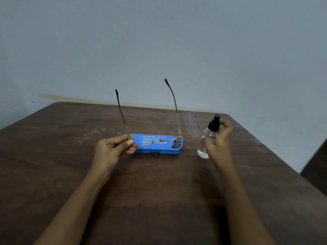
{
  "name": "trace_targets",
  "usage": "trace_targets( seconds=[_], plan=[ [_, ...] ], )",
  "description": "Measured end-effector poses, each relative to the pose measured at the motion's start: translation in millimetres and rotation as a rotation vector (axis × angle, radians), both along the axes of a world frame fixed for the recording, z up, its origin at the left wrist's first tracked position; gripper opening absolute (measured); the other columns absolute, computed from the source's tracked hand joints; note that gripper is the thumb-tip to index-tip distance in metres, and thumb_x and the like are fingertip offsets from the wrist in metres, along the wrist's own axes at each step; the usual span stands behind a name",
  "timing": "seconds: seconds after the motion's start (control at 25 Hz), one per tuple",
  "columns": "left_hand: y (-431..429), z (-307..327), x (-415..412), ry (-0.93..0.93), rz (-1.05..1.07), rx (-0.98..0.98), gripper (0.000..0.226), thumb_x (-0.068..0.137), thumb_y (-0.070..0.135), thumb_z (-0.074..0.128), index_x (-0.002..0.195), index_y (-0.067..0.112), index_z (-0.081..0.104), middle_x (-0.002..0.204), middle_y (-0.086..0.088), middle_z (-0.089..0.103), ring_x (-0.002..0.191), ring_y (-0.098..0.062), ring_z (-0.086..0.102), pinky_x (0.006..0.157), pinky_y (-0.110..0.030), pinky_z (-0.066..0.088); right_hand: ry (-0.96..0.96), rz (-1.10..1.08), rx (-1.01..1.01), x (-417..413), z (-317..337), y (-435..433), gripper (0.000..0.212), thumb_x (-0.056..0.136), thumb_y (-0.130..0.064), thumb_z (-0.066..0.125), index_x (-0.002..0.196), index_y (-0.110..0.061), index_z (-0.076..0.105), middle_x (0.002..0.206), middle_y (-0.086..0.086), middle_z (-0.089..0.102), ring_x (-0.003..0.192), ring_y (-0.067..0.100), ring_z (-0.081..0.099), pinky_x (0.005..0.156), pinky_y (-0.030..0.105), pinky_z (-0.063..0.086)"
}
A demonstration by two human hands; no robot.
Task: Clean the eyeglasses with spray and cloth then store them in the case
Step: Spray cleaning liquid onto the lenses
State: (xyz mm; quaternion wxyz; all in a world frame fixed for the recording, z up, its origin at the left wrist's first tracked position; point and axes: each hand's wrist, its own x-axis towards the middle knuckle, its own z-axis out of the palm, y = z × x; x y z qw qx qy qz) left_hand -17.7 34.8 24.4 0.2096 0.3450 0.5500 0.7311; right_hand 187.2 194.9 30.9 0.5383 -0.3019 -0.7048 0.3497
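Note:
My left hand [113, 147] pinches the left hinge corner of the thin-rimmed eyeglasses [175, 106], held above the table with both dark-tipped temples unfolded and pointing up and away. Directly behind and below the frame lies the closed blue glasses case [157, 150] with white lettering. To the right, my right hand [218, 140] grips a small clear spray bottle [203, 149] with a black pump top, index finger resting by the nozzle, which faces left toward the glasses. No cloth is visible.
The brown wooden table [159, 191] has whitish scuff marks near its far edge. A plain pale wall rises behind it. A dark object [316, 165] sits past the table's right edge.

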Motion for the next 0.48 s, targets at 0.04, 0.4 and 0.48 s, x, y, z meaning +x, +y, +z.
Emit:
trace_targets(
  seconds=[0.04, 0.4, 0.48],
  plan=[
    [0, -1, 1, 0.031, 0.010, -0.001, 0.031, 0.082, -0.010, 0.053, 0.112, -0.002, 0.054, 0.048, 0.007, 0.068, 0.048, -0.004, 0.064, 0.053, -0.009, 0.052, 0.003, -0.021, -0.017, 2, -1, 3, 0.055, 0.080, 0.013, 0.049, 0.122, -0.013, 0.024, 0.105, -0.004, 0.045, 0.087, -0.001, 0.050, 0.072, 0.008, 0.040],
    [1, -12, -1, 0.325, 0.122, -0.035, 0.022, 0.079, -0.003, 0.062, 0.098, 0.006, 0.067, 0.059, 0.012, 0.071, 0.051, 0.003, 0.063, 0.059, -0.005, 0.050, -0.006, -0.077, -0.102, 7, -5, 9, 0.056, 0.081, 0.009, 0.047, 0.124, -0.015, 0.021, 0.087, -0.010, 0.045, 0.073, 0.009, 0.050, 0.066, 0.025, 0.042],
    [1, -12, 0, 0.340, 0.142, -0.033, 0.021, 0.079, -0.004, 0.062, 0.098, 0.002, 0.068, 0.066, 0.003, 0.072, 0.051, 0.004, 0.063, 0.060, -0.005, 0.050, -0.020, -0.087, -0.103, 6, -5, 9, 0.058, 0.078, 0.009, 0.049, 0.125, -0.013, 0.022, 0.086, -0.011, 0.046, 0.074, 0.012, 0.051, 0.070, 0.029, 0.043]
  ],
)
